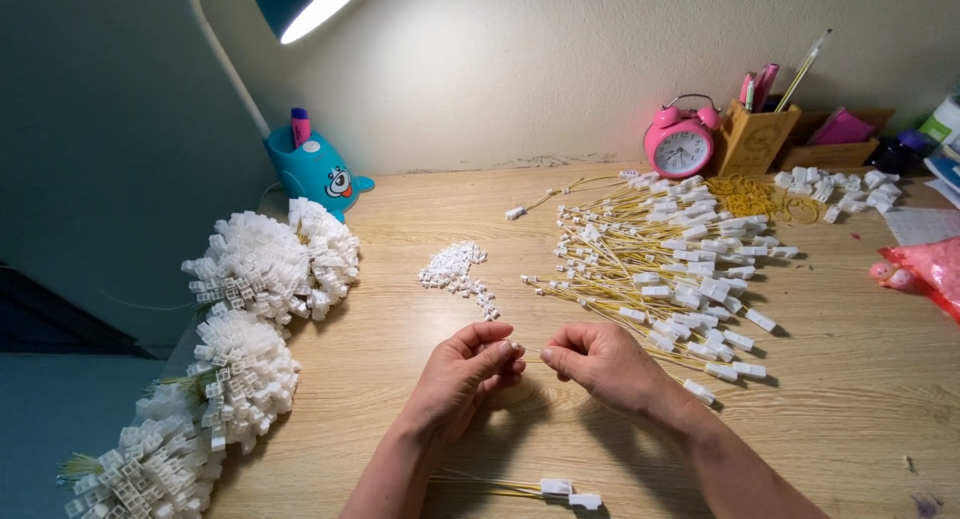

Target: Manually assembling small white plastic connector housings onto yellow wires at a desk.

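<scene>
Two bare forearms and two hands show, coming in from the near edge. The left hand and its forearm carry no sleeve, glove, watch, band or ring that can be seen; the arm is bare right down to where the picture cuts it off. The right hand is the same: bare wrist, bare forearm, no cuff in sight. Both hands have short, plain nails with no visible polish. The fingers are slim, the knuckles lightly creased. The right forearm looks broader, lying nearer the camera. No more of the person shows.
</scene>
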